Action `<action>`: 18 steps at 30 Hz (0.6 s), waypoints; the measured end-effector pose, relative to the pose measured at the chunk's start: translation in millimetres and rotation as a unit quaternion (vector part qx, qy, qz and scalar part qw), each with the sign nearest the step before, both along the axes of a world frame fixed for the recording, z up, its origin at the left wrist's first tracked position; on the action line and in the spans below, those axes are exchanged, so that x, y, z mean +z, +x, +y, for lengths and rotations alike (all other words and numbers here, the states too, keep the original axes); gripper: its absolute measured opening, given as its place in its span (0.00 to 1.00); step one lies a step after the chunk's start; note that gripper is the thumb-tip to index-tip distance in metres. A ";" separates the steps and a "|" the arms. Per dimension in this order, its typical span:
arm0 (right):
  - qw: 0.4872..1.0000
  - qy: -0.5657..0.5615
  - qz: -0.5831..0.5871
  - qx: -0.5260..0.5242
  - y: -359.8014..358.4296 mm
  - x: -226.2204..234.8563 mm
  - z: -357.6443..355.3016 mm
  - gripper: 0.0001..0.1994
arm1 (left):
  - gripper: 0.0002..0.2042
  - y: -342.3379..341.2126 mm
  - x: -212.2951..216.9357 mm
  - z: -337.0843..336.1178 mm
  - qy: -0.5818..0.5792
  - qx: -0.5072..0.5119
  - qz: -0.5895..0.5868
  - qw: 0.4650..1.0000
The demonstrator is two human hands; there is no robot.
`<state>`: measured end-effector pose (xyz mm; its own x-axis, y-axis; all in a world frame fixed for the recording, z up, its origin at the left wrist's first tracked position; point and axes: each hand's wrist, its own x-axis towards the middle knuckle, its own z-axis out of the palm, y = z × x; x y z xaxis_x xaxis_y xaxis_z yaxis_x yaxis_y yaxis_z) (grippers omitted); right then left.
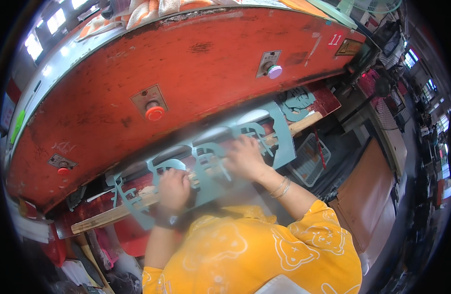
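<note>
A teal sheet [283,142] with cut-out shapes lies across the bed of a big orange-red press [196,73]. My left hand [172,188] presses down on the sheet's near-left part, fingers bent over it. My right hand [244,158] rests on the middle of the sheet, fingers curled at one cut-out; thin bangles ring that wrist. Whether either hand grips the sheet or only presses it is unclear. A long wooden strip [108,216] runs under the sheet from lower left to upper right.
The press face carries a red push button [155,113], a smaller red one [63,171] and a pale purple one [274,71]. Teal cut-out pieces [296,104] lie at the bed's right end. A wire basket [308,159] and a brown cabinet [367,196] stand right.
</note>
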<state>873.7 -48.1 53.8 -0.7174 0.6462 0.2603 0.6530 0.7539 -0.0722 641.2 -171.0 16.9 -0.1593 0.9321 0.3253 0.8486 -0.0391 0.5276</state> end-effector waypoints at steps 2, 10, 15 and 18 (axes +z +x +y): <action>1.000 0.008 -0.012 0.006 -1.1 2.5 -1.0 0.14 | 0.05 2.4 -2.9 0.1 -0.001 0.019 0.007 1.000; 0.999 0.040 -0.032 0.016 -0.2 4.9 -9.2 0.18 | 0.05 8.7 -9.2 -4.8 0.009 0.055 0.000 0.998; 0.996 -0.009 -0.080 0.032 -2.4 19.9 3.5 0.18 | 0.05 6.8 -7.1 -2.2 -0.010 0.045 -0.013 0.999; 0.952 -0.259 -0.161 0.041 -12.3 45.2 42.1 0.16 | 0.04 0.6 4.5 1.5 -0.033 0.009 -0.031 0.999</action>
<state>861.4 -6.0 99.0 -0.7596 0.5667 -0.3191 0.6446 0.7213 -0.2535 641.8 -169.5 21.5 -0.1933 0.9483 0.2517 0.8144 0.0120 0.5802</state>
